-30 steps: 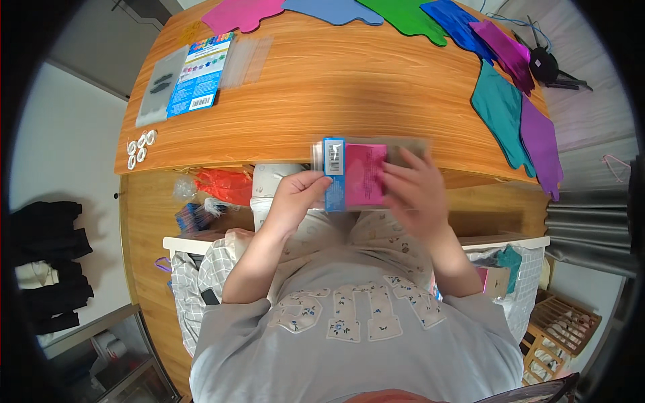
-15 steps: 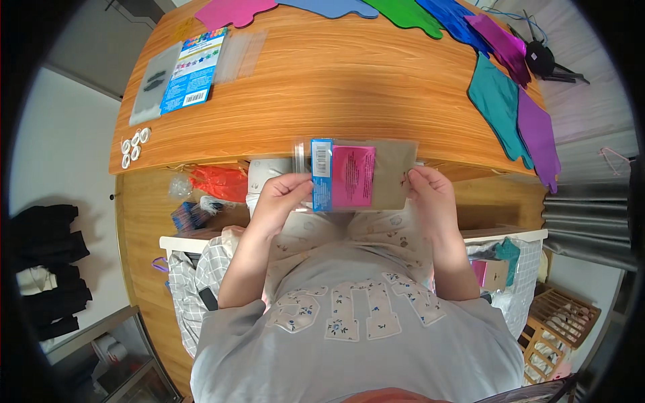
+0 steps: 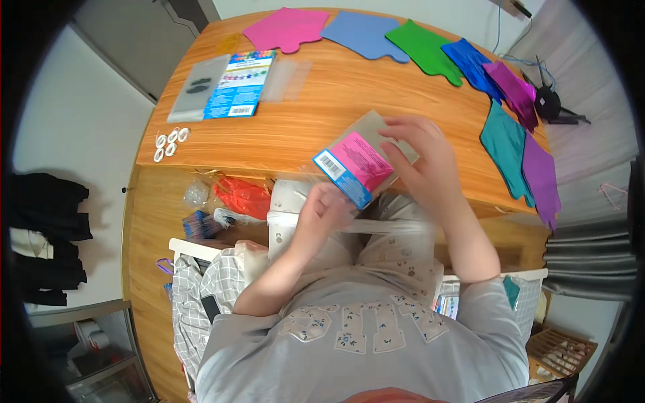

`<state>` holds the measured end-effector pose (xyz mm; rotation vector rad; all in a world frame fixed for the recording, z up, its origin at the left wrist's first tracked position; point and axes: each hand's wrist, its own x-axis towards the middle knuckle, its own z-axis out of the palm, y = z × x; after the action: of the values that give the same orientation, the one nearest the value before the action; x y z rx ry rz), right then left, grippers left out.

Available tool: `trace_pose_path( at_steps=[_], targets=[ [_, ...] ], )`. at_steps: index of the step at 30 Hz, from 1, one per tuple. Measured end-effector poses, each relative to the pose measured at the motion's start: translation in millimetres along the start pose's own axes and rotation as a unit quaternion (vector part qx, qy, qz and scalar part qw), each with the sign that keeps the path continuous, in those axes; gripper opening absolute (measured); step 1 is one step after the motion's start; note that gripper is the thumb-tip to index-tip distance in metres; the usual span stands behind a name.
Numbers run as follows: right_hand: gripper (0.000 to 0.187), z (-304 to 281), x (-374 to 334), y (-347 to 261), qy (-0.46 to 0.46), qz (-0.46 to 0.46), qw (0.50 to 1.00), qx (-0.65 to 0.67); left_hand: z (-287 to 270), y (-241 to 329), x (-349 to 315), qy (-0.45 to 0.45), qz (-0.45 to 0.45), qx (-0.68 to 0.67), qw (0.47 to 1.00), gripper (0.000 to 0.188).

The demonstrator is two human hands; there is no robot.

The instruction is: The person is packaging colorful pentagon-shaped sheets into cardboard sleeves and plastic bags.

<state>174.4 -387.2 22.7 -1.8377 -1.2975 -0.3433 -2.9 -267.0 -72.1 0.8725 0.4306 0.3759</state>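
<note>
A flat clear zip bag (image 3: 363,161) holding a pink printed card, a blue strip with a barcode and a grey-brown backing is tilted over the table's near edge. My left hand (image 3: 324,213) is closed at its lower zip end, slightly smeared by motion; clear film shows beside the fingers. At the upper right of the bag, my right hand (image 3: 423,158) has its thumb and fingers apart around the backing's corner. Whether those fingers touch the bag I cannot tell.
Pink (image 3: 287,29), light blue (image 3: 365,35), green (image 3: 424,52), dark blue, magenta, teal (image 3: 504,148) and purple pieces line the table's far and right edges. A blue-and-white package (image 3: 240,84), clear bags and several white rolls (image 3: 171,142) lie left. A black stand (image 3: 547,104) is far right.
The zip bag has turned from level to slanting and moved up and right, over the table edge. My right hand has loosened and risen; the left has moved right. The view has shifted.
</note>
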Motion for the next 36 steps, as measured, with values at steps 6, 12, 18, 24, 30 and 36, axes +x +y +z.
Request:
trace_pose_path(
  at_steps=[6,12,18,24,30,36],
  targets=[
    [0.013,86,99,63,-0.141,-0.247,0.948,-0.143,-14,102,-51,-0.237,0.107,0.446,0.856,0.019],
    [0.016,141,143,80,-0.198,-0.411,0.853,-0.253,-15,131,-130,-0.392,0.496,0.208,0.746,0.044],
    [0.015,158,150,74,-0.192,-0.473,0.812,-0.282,1,129,-157,-0.294,0.411,0.059,0.861,0.054],
    [0.007,143,145,86,-0.120,-0.482,0.844,-0.200,4,134,-77,-0.261,0.249,0.169,0.917,0.030],
    [0.005,100,110,54,0.017,-0.277,0.961,-0.011,-8,104,68,-0.265,0.399,0.567,0.670,0.031],
    [0.016,16,-21,32,-0.028,0.011,0.975,0.220,-3,96,82,-0.339,0.380,0.620,0.597,0.032]
  ],
)
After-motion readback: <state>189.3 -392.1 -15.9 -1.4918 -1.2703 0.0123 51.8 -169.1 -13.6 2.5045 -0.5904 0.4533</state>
